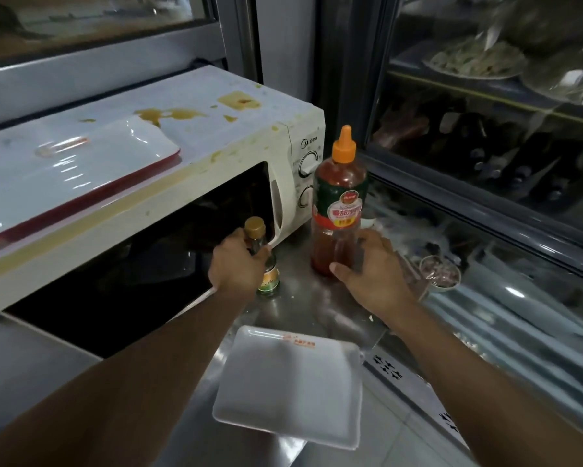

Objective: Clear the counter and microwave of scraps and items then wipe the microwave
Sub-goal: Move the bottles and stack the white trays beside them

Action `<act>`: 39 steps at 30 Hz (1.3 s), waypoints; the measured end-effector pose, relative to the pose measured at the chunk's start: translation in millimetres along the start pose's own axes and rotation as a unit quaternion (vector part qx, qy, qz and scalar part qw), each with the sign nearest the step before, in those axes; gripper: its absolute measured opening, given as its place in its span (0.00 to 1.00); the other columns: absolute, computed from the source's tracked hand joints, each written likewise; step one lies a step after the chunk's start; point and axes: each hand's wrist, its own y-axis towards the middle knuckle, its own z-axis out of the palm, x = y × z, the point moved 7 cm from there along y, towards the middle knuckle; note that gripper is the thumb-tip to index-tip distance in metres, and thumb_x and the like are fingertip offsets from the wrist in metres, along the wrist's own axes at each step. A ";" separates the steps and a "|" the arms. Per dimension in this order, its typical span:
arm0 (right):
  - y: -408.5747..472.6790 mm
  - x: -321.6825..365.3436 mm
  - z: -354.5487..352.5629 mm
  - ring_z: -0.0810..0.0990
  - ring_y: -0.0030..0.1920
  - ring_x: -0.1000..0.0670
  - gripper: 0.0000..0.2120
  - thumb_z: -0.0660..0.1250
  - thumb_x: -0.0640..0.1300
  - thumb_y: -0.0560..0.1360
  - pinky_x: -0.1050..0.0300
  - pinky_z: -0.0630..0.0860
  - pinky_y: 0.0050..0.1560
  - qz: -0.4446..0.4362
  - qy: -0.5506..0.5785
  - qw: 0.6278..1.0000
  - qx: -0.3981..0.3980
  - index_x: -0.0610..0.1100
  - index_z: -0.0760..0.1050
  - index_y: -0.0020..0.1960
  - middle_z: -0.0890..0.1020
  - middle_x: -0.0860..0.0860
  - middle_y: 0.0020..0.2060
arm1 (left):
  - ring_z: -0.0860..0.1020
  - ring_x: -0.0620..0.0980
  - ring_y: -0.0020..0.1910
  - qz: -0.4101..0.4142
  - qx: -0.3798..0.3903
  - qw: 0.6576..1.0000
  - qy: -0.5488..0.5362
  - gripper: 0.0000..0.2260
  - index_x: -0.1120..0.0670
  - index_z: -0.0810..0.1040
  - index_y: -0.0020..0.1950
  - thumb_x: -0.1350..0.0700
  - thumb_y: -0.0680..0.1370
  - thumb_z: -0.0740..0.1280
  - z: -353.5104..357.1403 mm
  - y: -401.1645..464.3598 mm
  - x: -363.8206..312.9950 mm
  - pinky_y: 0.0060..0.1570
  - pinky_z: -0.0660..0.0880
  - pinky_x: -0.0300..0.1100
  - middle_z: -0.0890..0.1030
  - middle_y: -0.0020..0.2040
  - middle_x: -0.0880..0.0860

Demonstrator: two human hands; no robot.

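A white microwave (195, 129) stands on the steel counter (300, 298), its top smeared with brown sauce stains (169, 114). A white rectangular plate with a red underside (81, 163) lies on its left top. My left hand (238, 264) grips a small gold-capped bottle (254, 229) standing right in front of the microwave door. My right hand (372, 267) wraps round the base of a tall red sauce bottle with an orange cap (339, 183), upright beside the control panel. A white square plate (290, 382) lies near the counter's front edge.
A glass-fronted display fridge (485, 146) with dishes and bottles inside runs along the right. A small bowl (440, 273) shows behind its glass near my right hand. A window sill rises behind the microwave.
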 end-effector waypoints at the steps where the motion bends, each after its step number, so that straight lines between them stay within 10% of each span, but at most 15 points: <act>1: 1.8 -1.3 -0.6 0.70 0.64 0.45 0.31 0.73 0.47 0.70 0.54 0.67 0.62 0.001 0.003 1.000 -0.003 0.44 0.64 0.68 0.70 0.44 0.64 | 0.79 0.58 0.51 -0.004 -0.007 1.000 0.007 0.15 0.56 0.76 0.54 0.49 0.73 0.71 -0.5 -0.3 -0.8 0.47 0.78 0.52 0.81 0.49 0.56; 16: 55.4 -5.1 16.9 0.63 0.70 0.44 0.51 0.79 0.50 0.60 0.44 0.67 0.68 0.020 0.126 0.988 -0.081 0.43 0.53 0.73 0.65 0.44 0.68 | 0.79 0.57 0.45 0.016 -0.019 0.999 -0.023 0.13 0.57 0.77 0.48 0.50 0.71 0.73 -9.9 -7.9 3.4 0.45 0.78 0.52 0.81 0.43 0.55; 39: -6.6 68.5 -17.9 0.78 0.53 0.48 0.40 0.81 0.53 0.55 0.50 0.78 0.53 -0.026 0.172 0.976 -0.132 0.45 0.65 0.61 0.78 0.48 0.55 | 0.78 0.55 0.44 0.050 -0.067 0.996 -0.021 0.11 0.52 0.75 0.44 0.47 0.71 0.71 -128.2 -75.3 8.4 0.44 0.77 0.52 0.80 0.40 0.52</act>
